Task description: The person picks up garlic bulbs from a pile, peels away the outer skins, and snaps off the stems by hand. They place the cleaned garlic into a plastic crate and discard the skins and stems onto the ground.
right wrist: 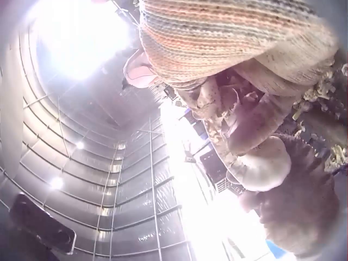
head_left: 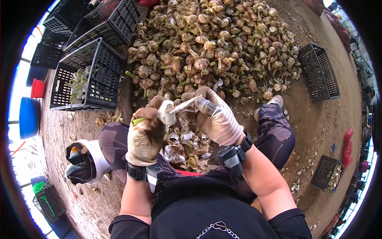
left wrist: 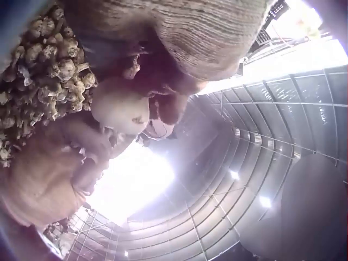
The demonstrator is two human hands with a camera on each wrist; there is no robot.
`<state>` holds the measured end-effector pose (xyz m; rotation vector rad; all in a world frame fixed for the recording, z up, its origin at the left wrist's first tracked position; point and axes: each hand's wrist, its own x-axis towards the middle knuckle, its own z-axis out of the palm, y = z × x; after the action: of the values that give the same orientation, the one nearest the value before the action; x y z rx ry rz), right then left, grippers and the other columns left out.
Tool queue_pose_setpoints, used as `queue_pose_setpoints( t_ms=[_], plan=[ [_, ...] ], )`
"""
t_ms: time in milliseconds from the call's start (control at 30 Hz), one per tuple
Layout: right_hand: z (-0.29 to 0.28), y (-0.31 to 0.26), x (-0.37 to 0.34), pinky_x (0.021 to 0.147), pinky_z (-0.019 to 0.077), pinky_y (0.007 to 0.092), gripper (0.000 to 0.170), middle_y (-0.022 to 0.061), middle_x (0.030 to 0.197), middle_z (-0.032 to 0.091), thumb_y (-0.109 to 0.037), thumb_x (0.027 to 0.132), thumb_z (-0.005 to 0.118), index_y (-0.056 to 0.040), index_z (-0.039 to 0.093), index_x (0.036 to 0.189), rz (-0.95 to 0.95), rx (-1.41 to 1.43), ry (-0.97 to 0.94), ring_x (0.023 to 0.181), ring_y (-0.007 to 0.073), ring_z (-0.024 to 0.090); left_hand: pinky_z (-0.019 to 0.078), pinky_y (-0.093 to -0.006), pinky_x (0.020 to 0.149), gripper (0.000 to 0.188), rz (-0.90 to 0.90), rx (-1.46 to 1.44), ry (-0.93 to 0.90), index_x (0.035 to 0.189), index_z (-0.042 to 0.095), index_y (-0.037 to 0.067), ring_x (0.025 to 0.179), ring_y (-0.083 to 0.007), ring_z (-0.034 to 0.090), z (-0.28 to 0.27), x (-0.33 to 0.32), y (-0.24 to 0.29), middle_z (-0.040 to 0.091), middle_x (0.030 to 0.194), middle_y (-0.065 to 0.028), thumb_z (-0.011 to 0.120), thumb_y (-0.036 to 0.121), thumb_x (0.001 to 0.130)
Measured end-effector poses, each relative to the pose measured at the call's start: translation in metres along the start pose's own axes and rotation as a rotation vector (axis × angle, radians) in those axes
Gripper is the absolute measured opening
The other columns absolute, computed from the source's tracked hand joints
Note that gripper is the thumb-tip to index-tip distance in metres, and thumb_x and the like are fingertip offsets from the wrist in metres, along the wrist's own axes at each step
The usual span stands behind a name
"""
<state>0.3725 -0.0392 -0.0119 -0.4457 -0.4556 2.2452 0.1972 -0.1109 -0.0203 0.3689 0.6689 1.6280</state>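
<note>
Left grip (left wrist: 187, 41), garlic bulb (left wrist: 119, 111) at fingertips

Garlic bulb (head_left: 167, 113) seen in white. Right glove (head_left: 221, 125) striped orange, blue and cream; left glove (head_left: 143, 139) stained brown. Far pile (head_left: 215, 44) tinted tan and pink. Trousers (head_left: 114, 141) mauve-patterned on dark. Left bucket (head_left: 30, 117) coloured blue.

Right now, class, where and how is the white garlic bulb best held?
Probably grip the white garlic bulb by its stem side, from the person's left, as the left hand does: a green stem, seemingly the bulb's, juts from that hand. The bulb's right side is exposed, and a papery skin strip stretches from there to the right hand, so leave it free.
</note>
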Motion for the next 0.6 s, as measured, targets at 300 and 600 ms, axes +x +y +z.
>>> queue_pose_setpoints(
  t_ms=[300, 600],
  plan=[
    [-0.001, -0.008, 0.006, 0.069, 0.0524, 0.0314, 0.012, 0.0069, 0.085, 0.059, -0.003, 0.09, 0.049, -0.005, 0.052, 0.101, -0.067, 0.058, 0.215, 0.072, 0.0152, 0.059, 0.0442, -0.0465, 0.096, 0.015, 0.151, -0.047, -0.258, 0.07, 0.059, 0.007, 0.118, -0.0291, 0.051, -0.015, 0.009, -0.001, 0.057, 0.121, -0.0123, 0.065, 0.014, 0.082],
    [0.0, 0.018, -0.019, 0.069, 0.0502, 0.0418, 0.023, 0.0172, 0.084, 0.063, -0.014, 0.074, 0.057, -0.003, 0.059, 0.093, 0.197, -1.829, -0.616, 0.079, 0.036, 0.062, 0.0561, -0.0429, 0.083, 0.033, 0.631, -0.497, 0.673, 0.116, 0.046, -0.007, 0.093, -0.0322, 0.063, -0.062, 0.054, 0.138, 0.057, 0.107, -0.0291, 0.043, 0.007, 0.086]
  ],
)
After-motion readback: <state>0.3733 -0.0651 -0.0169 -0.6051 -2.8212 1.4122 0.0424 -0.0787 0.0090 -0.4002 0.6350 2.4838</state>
